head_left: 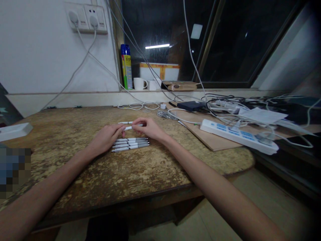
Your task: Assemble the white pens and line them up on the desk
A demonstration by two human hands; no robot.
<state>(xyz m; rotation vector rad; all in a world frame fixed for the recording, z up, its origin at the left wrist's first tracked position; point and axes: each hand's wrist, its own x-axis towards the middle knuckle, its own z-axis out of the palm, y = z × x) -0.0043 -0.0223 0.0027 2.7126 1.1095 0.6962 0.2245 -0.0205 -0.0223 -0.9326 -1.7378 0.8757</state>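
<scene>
A white pen (128, 128) is held level between my two hands, above the worn wooden table (100, 180). My left hand (108, 136) pinches its left end with thumb and forefinger. At its other end, the fingers of my right hand (146, 128) are closed on it and cover the tip. Just nearer to me, several white and grey pens (130, 144) lie side by side in a row. Behind the held pen lies another white pen (125, 123), partly hidden by my right hand.
A white power strip (238, 135) rests on a brown board (213, 142) at the right, beside tangled cables (225, 103). A dark blue box (191, 106) sits at the back. On the sill stand a spray can (126, 68), a white mug (139, 83) and a flat cardboard box (180, 86).
</scene>
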